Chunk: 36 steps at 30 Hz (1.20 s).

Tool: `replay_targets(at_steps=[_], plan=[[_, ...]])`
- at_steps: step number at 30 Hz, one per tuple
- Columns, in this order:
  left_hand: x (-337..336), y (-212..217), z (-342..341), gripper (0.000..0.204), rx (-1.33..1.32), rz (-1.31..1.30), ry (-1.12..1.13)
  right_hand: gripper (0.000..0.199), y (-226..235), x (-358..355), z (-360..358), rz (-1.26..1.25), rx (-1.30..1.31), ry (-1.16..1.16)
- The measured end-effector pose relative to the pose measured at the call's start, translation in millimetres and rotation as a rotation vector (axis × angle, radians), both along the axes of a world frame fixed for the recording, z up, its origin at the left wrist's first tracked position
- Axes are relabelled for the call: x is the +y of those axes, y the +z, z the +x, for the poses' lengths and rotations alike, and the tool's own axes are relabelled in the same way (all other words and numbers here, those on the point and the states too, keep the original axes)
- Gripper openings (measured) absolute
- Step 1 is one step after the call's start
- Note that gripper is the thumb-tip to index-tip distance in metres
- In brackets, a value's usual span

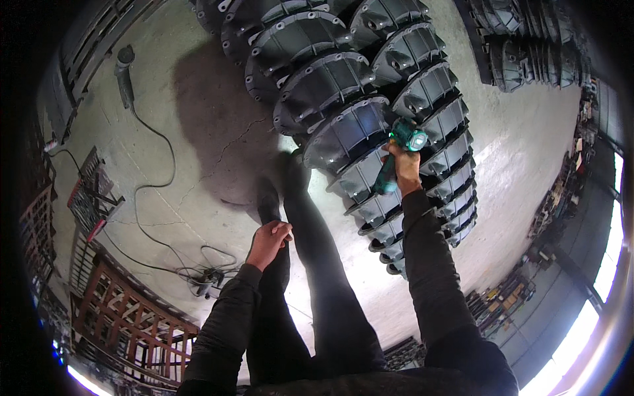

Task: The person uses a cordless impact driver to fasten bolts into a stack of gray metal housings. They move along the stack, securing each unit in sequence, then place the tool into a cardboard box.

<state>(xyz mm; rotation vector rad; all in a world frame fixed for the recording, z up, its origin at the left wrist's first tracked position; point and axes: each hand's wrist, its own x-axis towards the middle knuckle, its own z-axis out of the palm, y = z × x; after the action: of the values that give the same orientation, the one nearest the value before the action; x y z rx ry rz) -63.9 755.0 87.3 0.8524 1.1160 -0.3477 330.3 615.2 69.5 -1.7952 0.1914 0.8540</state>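
We held a green-and-black power drill (411,137) in our right hand (407,164), its fingers closed firmly around the grip and a small green light glowing near the head. The drill was over the stacked dark, ribbed castings (350,135), at the border between two of their rows; we could not tell whether its tip touched one. Our left hand (269,241) hung in front of our legs (330,284), well apart from the stack, with its fingers curled inward into a loose fist. We could not tell whether they hid anything small.

The castings stood nested one behind another on the pale concrete floor (522,152), running from the top of the view down beside our right forearm (432,264). A second group of castings (522,63) sat at the upper right. To our left lay a dark corded tool (124,76), its cable (173,158) winding across the floor, and a reddish-brown metal frame (125,317) stood at the lower left.
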Motion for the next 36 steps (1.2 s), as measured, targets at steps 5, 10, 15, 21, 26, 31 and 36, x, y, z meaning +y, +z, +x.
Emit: replay_targets(at_steps=[5, 10, 15, 21, 26, 31, 36], plan=[[11, 9, 30, 0.033, 0.042, -0.001, -0.008, 0.025, -16, 30, 33, -0.042, -0.028, 0.039], [23, 18, 64, 0.031, 0.052, -0.044, 0.051, 0.023, -40, 66, 58, -0.045, -0.042, -0.026], [53, 25, 90, 0.030, 0.066, -0.040, 0.025, 0.022, -50, 78, 71, -0.093, 0.022, -0.011], [94, 25, 118, 0.033, -0.035, 0.076, -0.083, 0.020, -44, 91, 83, -0.042, 0.096, 0.014], [130, -20, 128, 0.030, -0.086, 0.043, -0.214, 0.016, -24, 95, 105, -0.192, 0.186, 0.056], [149, -68, 128, 0.020, -0.319, 0.175, -0.440, 0.014, -17, 103, 107, -0.287, 0.199, 0.104], [163, -95, 131, 0.017, -0.336, 0.194, -0.751, 0.013, -15, 111, 101, -0.343, 0.212, 0.037]])
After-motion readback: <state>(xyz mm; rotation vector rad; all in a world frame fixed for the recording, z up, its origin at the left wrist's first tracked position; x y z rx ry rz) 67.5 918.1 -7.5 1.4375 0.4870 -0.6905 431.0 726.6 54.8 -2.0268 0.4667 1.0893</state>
